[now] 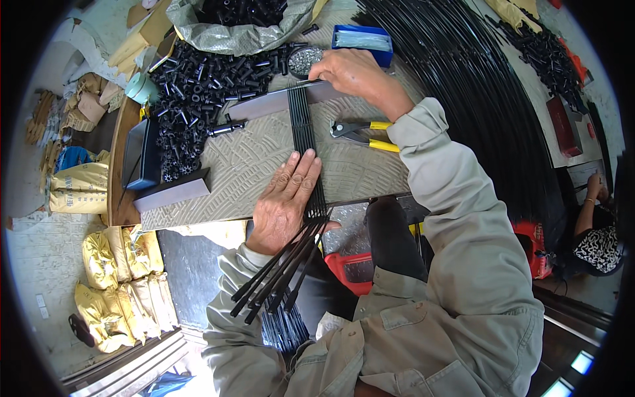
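Flat, left hand (283,205) pins thin black rods (305,135) on ridged board (245,165).

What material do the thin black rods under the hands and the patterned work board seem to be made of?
Black rods: probably plastic or coated fibre, matte black; their loose ends splay and bend.
Work board: likely embossed metal sheet, dull grey with a pressed wavy pattern; not certain.

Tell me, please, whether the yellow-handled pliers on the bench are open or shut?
Open, partly: the pliers lie flat on the patterned bench, their two yellow handles spread apart, just below the right hand.
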Demonstrator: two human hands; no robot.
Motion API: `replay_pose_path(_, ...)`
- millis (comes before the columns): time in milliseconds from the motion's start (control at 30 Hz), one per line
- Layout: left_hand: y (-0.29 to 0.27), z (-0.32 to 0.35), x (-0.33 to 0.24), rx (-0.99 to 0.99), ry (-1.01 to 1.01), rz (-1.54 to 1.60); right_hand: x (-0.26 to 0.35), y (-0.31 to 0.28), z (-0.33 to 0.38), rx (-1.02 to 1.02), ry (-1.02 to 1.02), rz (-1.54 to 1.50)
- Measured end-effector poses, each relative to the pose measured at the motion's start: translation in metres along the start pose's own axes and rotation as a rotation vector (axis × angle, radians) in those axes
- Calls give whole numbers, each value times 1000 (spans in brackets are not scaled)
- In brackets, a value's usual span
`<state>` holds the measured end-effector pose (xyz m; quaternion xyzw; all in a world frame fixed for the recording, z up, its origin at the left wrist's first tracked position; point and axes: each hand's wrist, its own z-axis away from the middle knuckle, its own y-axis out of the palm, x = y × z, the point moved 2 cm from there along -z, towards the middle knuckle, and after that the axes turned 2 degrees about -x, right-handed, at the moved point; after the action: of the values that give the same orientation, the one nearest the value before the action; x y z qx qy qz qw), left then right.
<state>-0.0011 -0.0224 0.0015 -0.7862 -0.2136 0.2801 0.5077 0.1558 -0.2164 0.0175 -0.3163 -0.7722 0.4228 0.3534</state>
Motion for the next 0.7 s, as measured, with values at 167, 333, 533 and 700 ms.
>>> replay_pose_path(167, 1, -1, -1, -3, 2, -3, 7, 5, -5, -64, -61, -19)
replay_pose_path(333, 2, -1, -1, -4, -3, -18, 6, 7, -9, -59, -50, 13)
replay_pose_path(533, 3, -1, -1, -8, 2, -19, 3, 9, -9, -40, -99, -50)
replay_pose_path(700, 2, -3, -1, 11, 15, -39, -1, 13, -10, -36, -99, -94)
